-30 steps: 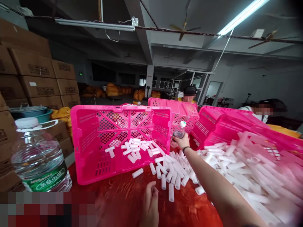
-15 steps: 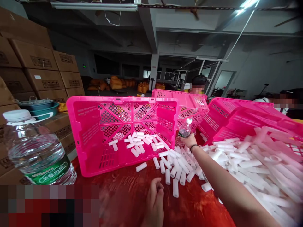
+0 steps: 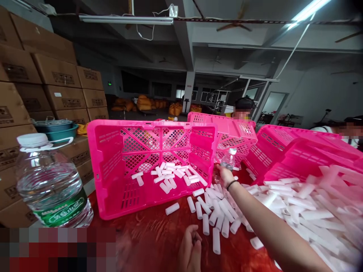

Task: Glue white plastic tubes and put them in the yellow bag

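Small clear plastic bottle (image 3: 228, 160), its pale cap on, is just to the right of the near pink mesh crate (image 3: 109, 162), which lies on its side with its mouth toward the viewer. Well left of that crate rise stacked cardboard cartons (image 3: 64, 70), and nearer to it stands a large water jug (image 3: 51, 181) with a green label. Inside the crate, a scatter of short white tubes (image 3: 170, 175) lies on its lower wall. In front of it, over the red tabletop (image 3: 147, 241), the left hand (image 3: 190, 243) has its fingers loosely bent and apart from the thumb, with nothing seen in them. More tubes (image 3: 216, 240) lie loose off the crate's front right corner. Right of the crate, the right hand (image 3: 226, 175) appears wrapped around the bottle's lower part; whether the base is off the table is hidden. Farther right come another pink crate (image 3: 263, 151) and a large heap of tubes (image 3: 295, 204). As things lie, I judge the grip on the bottle made, while only a small share of the tubes is inside the near crate and most are outside it.
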`<state>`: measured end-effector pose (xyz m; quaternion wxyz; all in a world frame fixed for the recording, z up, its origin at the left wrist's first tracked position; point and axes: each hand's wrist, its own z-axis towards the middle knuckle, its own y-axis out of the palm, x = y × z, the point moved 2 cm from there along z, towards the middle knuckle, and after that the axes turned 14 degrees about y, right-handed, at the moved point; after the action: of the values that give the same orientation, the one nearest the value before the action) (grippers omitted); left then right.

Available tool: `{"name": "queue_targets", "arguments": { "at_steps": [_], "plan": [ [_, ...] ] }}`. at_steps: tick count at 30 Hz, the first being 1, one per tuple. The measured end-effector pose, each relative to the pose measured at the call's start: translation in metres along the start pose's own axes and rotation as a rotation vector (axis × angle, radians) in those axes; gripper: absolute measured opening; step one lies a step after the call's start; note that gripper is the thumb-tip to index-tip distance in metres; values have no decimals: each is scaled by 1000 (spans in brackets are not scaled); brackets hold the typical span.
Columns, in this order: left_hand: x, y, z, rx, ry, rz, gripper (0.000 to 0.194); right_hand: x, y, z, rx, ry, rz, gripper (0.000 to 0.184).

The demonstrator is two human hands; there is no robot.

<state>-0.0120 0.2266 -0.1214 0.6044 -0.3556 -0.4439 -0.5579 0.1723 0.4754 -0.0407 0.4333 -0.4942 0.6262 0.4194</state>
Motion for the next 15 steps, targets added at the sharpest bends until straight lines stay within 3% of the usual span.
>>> {"name": "queue_targets", "arguments": {
  "at_steps": [3,8,12,15],
  "plan": [
    [-5,2,-2,-13,3,10,47,9,6,-1,-30,60,36,43],
    [-12,5,-5,-20,10,59,52,30,9,-10,-57,48,85,42],
    [-15,5,-6,-44,16,80,54,37,8,1,-44,43,97,45],
    [-15,3,-5,-72,18,69,53,31,14,16,-70,-20,81,37]
  ]
}}
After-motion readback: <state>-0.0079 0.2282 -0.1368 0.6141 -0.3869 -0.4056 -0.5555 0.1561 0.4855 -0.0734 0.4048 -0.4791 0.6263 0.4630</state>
